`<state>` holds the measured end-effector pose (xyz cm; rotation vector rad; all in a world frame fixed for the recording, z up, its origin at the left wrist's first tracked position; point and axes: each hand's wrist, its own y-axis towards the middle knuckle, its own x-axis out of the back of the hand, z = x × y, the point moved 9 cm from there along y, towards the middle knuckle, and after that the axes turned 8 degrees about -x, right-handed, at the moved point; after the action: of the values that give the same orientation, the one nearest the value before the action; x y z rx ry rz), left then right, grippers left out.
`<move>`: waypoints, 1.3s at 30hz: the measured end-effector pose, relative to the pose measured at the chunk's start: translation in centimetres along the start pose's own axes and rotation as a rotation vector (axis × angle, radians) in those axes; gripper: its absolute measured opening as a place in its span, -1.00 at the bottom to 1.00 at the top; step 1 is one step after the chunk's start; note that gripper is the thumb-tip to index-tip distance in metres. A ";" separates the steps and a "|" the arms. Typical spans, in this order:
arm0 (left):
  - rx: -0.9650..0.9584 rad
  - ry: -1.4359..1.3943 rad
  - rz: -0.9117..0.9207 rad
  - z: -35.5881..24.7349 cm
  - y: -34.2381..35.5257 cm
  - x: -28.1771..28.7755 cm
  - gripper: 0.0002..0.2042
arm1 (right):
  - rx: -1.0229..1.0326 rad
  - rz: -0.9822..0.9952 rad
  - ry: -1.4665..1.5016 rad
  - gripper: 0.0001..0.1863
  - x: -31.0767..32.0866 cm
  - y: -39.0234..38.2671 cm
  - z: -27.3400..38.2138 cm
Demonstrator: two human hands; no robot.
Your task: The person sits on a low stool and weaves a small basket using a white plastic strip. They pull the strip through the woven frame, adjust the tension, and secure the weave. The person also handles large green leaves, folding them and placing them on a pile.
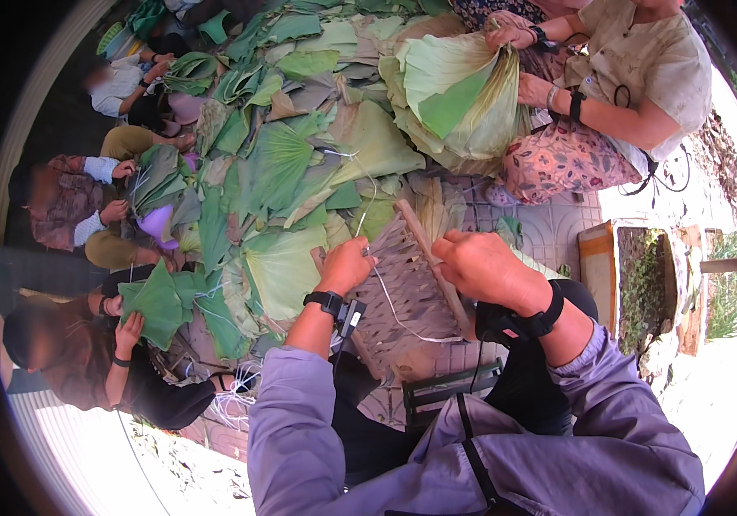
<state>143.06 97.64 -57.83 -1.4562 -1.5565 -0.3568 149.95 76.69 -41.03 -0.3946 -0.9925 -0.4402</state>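
Note:
In front of my knees is a woven brown panel [398, 297] strung between wooden bars, like the seat of a folding stool. My left hand [344, 267] is closed at the panel's left side, its fingers pinching a white string [388, 299]. From there the string trails down across the weave to the right bar, and another stretch rises over the leaves. My right hand [490, 268] is curled beside the right wooden bar [431, 261]; whatever its fingers hold is hidden. Large green and dried leaves [282, 168] lie in a wide pile beyond the panel.
At the upper right a person handles a big leaf bundle [459, 99]. Several people sit along the left with leaves; the nearest holds a green leaf [160, 303]. A planter box [639, 288] stands on the right. White strings [235, 397] lie on the ground at lower left.

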 end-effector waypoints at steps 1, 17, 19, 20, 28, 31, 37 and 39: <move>-0.003 -0.028 0.023 0.0 -0.2 -0.1 -0.53 | 0.003 0.000 -0.003 -0.81 0.0 0.0 0.0; -0.142 -0.101 0.080 -2.4 -3.0 -0.3 -0.56 | 0.009 -0.035 0.008 -0.81 -0.2 0.4 0.1; -0.139 -0.066 0.083 -3.0 -3.3 -0.1 -0.57 | 0.020 -0.061 0.005 -0.80 0.5 0.5 -0.1; -0.137 -0.068 0.085 -3.2 -3.5 0.0 -0.57 | 0.026 -0.074 0.005 -0.80 0.9 0.7 -0.1; -0.185 -0.068 0.046 -3.1 -5.1 0.2 -0.58 | 0.076 -0.018 0.149 -0.77 1.9 7.9 0.2; -0.195 -0.051 0.041 -3.8 -5.2 0.7 -0.61 | 0.072 0.021 0.357 -0.66 -1.8 13.1 -3.2; -0.202 -0.065 0.068 -3.8 -5.0 0.3 -0.66 | -0.273 0.419 0.602 -0.39 -12.4 18.6 -8.8; -0.203 -0.046 0.065 -3.7 -5.3 0.6 -0.62 | -0.402 0.547 0.680 -0.27 -14.9 18.8 -9.8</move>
<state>140.00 93.91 -53.51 -1.6776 -1.5408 -0.4559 159.69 90.12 -60.94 -0.7880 -0.1081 -0.2383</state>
